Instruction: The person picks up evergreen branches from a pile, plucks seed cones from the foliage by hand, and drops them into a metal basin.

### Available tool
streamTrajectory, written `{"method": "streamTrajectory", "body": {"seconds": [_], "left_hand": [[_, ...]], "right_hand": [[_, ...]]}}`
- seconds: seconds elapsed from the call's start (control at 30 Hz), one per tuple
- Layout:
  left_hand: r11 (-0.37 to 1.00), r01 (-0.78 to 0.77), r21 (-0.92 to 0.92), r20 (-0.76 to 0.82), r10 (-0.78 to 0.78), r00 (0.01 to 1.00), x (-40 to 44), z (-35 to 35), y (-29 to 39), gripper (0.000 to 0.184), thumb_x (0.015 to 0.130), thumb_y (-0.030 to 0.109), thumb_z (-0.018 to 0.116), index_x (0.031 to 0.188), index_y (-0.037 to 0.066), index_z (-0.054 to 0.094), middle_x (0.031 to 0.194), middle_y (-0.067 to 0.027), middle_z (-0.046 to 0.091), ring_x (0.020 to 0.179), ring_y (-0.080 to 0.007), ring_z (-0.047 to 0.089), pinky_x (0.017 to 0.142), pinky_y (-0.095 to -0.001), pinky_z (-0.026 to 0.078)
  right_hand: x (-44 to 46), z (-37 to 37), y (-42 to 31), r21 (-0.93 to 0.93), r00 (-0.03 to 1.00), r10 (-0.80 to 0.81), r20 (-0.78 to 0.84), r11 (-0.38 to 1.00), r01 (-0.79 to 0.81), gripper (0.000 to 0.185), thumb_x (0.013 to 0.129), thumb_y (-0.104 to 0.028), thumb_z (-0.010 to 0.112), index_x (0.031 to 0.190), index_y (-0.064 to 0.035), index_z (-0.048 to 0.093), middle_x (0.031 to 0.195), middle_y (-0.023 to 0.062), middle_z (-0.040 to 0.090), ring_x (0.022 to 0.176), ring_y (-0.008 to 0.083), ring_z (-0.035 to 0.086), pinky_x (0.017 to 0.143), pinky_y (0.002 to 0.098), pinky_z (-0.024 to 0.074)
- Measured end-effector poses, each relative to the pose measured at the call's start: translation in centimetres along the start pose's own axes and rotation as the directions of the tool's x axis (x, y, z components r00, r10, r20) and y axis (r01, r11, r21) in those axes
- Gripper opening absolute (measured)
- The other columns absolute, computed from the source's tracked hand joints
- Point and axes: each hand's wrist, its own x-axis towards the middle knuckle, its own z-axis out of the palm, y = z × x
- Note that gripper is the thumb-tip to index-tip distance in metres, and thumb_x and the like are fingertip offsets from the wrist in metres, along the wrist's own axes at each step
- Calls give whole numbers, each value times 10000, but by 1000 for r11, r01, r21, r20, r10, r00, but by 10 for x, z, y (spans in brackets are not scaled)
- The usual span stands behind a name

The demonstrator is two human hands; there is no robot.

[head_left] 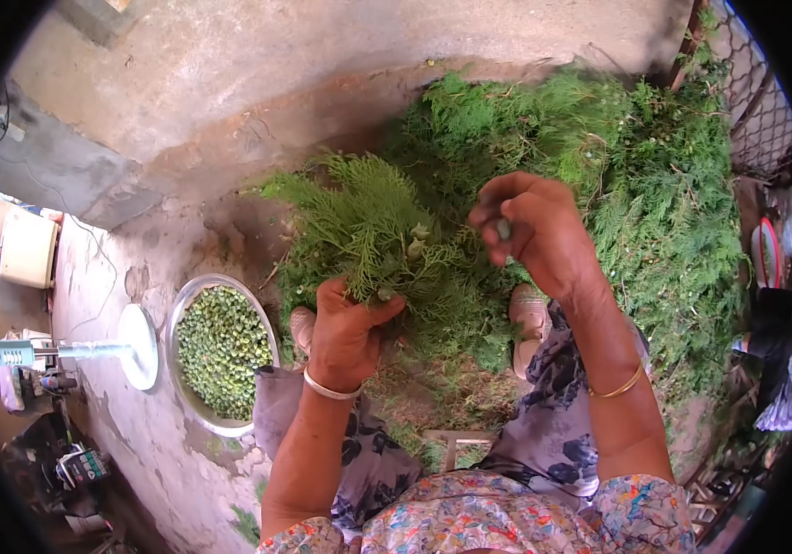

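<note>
My left hand (342, 334) is closed around the stem end of a leafy green conifer sprig (368, 217), with flat, feathery foliage and a few pale green cones (417, 242) on it. Raised to the right of the sprig, my right hand (536, 222) has its fingers curled, and a small grey-green cone (504, 228) shows between them. Left of my knees, a round metal basin (172, 346) holds a heap of small green cones (222, 351).
A large pile of cut conifer branches (654, 212) spreads ahead and to the right, against a wall (322, 65). A stand fan-like white disc on a pole (140, 346) is left of the basin. My sandalled feet (529, 323) are among the clippings.
</note>
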Motion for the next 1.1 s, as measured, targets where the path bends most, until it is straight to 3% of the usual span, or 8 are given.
{"method": "streamTrajectory", "body": {"seconds": [0.1, 0.17, 0.3, 0.43, 0.6, 0.8, 0.93, 1.1], "left_hand": [[999, 26, 45, -33, -24, 999, -2, 2, 2, 274, 745, -124, 604, 999, -21, 613, 891, -84, 654, 747, -163, 641, 587, -282, 540], [992, 91, 82, 13, -93, 996, -3, 3, 2, 274, 741, -111, 616, 998, -14, 614, 865, -76, 655, 676, -148, 636, 491, -261, 519], [988, 103, 111, 25, -106, 994, -1, 6, 1, 260, 743, -91, 626, 992, -14, 615, 852, -70, 653, 647, -137, 631, 444, -248, 499], [984, 121, 133, -3, -121, 993, 0, 9, 1, 255, 754, -80, 616, 1002, -26, 597, 847, -72, 645, 627, -140, 621, 439, -250, 488], [971, 175, 163, -52, -169, 984, 1, 7, -1, 251, 762, -74, 604, 1009, -32, 583, 839, -76, 636, 601, -139, 605, 439, -264, 483], [982, 166, 93, -25, -164, 986, 0, 7, -1, 228, 767, -72, 596, 991, -30, 587, 820, -66, 629, 599, -139, 597, 440, -268, 478], [976, 178, 127, -27, -176, 984, 2, 6, -4, 251, 770, -69, 602, 1015, -18, 581, 834, -56, 628, 623, -126, 597, 450, -258, 481], [983, 168, 75, 29, -170, 985, 5, 5, 2, 304, 764, -80, 608, 1056, -9, 569, 891, -60, 637, 708, -133, 618, 548, -257, 514]], "right_hand": [[-1, 1, 2, -156, 956, 171, 238, 978, -136, 186, 809, -109, 626, 933, 29, 610, 754, 75, 621, 653, 117, 578, 548, 243, 487], [-1, 8, 17, -409, 913, -112, 393, 868, 283, 321, 742, -74, 687, 1032, 31, 599, 795, 61, 619, 673, 88, 555, 569, 248, 484], [-6, 14, 9, -581, 870, -80, 486, 715, 390, 342, 661, -9, 747, 981, 1, 628, 712, -20, 572, 593, 26, 454, 508, 200, 370], [-5, 14, 22, -615, 906, -35, 422, 723, 314, 281, 669, 4, 730, 925, -2, 616, 677, -49, 531, 589, 20, 423, 499, 207, 348], [-9, 21, 36, -573, 850, -331, 410, 632, 522, 199, 696, 34, 685, 867, -4, 591, 656, -49, 495, 584, 20, 412, 502, 207, 349], [-8, 18, 29, -575, 880, -100, 464, 721, 386, 173, 692, -16, 678, 842, 15, 598, 651, 75, 572, 597, 125, 534, 543, 274, 432], [-5, 16, 39, -590, 830, -274, 486, 597, 543, 159, 704, 62, 661, 846, 17, 606, 654, -8, 539, 602, 42, 445, 534, 228, 389], [0, 13, 39, -461, 939, -162, 305, 837, 294, 100, 764, -64, 674, 805, 16, 630, 670, 30, 618, 569, 67, 509, 500, 244, 403]]}}
